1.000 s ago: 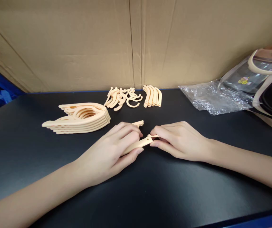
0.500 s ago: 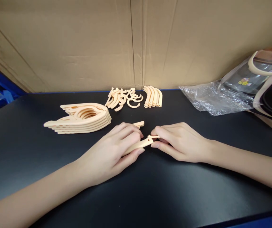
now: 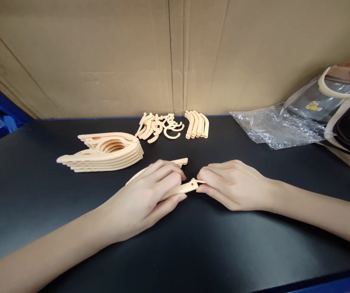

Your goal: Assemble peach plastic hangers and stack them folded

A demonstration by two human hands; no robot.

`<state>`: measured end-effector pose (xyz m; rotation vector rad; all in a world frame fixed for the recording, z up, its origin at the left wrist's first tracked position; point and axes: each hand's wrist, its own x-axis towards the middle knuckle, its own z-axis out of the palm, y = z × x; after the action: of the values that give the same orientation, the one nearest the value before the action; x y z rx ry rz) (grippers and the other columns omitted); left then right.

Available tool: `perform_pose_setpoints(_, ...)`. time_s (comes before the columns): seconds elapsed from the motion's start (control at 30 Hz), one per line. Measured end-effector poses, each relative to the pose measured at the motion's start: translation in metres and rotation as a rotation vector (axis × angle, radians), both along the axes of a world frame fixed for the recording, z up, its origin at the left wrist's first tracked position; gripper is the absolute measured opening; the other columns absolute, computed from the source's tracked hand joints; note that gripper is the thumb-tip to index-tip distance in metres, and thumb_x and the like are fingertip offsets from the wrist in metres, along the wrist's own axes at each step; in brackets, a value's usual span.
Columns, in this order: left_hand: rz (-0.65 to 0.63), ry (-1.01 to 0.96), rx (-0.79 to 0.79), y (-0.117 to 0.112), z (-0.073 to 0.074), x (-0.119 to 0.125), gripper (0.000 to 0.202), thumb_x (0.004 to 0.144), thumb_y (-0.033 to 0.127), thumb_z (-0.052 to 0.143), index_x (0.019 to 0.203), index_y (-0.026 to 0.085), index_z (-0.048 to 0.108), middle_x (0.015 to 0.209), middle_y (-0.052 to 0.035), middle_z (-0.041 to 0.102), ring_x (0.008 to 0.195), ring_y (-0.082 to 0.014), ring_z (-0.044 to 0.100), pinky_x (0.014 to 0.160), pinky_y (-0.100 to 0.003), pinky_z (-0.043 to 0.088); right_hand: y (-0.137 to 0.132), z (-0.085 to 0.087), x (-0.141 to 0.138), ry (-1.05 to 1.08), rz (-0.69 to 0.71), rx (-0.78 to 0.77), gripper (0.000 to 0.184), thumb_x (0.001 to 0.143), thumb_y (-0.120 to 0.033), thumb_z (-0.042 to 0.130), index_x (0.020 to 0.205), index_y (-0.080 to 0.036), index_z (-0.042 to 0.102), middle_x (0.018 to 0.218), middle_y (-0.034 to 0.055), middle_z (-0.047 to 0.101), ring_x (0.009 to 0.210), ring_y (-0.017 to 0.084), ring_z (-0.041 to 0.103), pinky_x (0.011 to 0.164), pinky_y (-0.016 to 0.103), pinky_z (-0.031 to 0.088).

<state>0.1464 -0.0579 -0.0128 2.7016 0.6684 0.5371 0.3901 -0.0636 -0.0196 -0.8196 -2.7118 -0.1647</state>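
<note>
My left hand [image 3: 153, 189] is closed around a beige plastic hanger arm [image 3: 181, 189], whose end with a small round hole points right. Behind those fingers, another beige hanger arm [image 3: 179, 162] shows; whether the two are joined is hidden by the hand. Close on the right, my right hand [image 3: 236, 186] pinches a thin beige hanger part [image 3: 199, 181], mostly covered by the fingers. Its visible tip meets the holed end of the arm.
On the black table [image 3: 193, 252], a stack of beige hanger pieces [image 3: 101, 156] lies left. Loose beige hooks [image 3: 171, 128] and a row of curved hanger arms [image 3: 197, 124] lie at the back, before a cardboard wall [image 3: 116, 61]. A clear plastic bag [image 3: 278, 126] and a transparent bottle-like container [image 3: 309, 101] are right.
Both hands have shifted very slightly right and down with their parts. More of the rear hanger arm shows behind my left hand. The grips look the same.
</note>
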Motion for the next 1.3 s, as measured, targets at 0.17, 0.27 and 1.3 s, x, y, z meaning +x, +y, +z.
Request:
perform_pose_setpoints(0.17,-0.005,0.024,-0.018,0.0010,0.0000,-0.0015,0.014,0.102,0.025,0.040,0.101,0.020,0.052,0.112,-0.0044,0.057,0.109,-0.0207,0.048,0.090,-0.032,0.042,0.0003,-0.0002,0.0002,-0.033,0.016,0.051,0.039,0.105,-0.030,0.024,0.079,-0.018,0.049,0.065,-0.0017,0.052,0.052,0.012,0.041,0.049,0.027,0.024)
perform_pose_setpoints(0.27,-0.009,0.027,-0.027,0.0017,0.0004,-0.0018,0.014,0.102,0.025,0.040,0.102,0.020,0.053,0.113,-0.0048,0.058,0.112,-0.0207,0.048,0.092,-0.032,0.042,0.0001,0.0000,0.0002,-0.044,0.027,0.081,0.038,0.105,-0.028,0.026,0.078,-0.018,0.051,0.064,-0.0021,0.051,0.052,0.012,0.041,0.048,0.028,0.024)
perform_pose_setpoints(1.3,-0.054,0.095,0.075,0.0010,-0.0008,-0.0026,0.019,0.100,0.021,0.040,0.107,0.018,0.057,0.119,-0.0073,0.059,0.120,-0.0205,0.051,0.112,-0.035,0.034,-0.0040,0.0038,-0.0009,-0.150,0.092,0.393,0.030,0.102,-0.030,0.040,0.081,-0.017,0.057,0.068,0.0003,0.051,0.063,0.016,0.040,0.059,0.031,0.027)
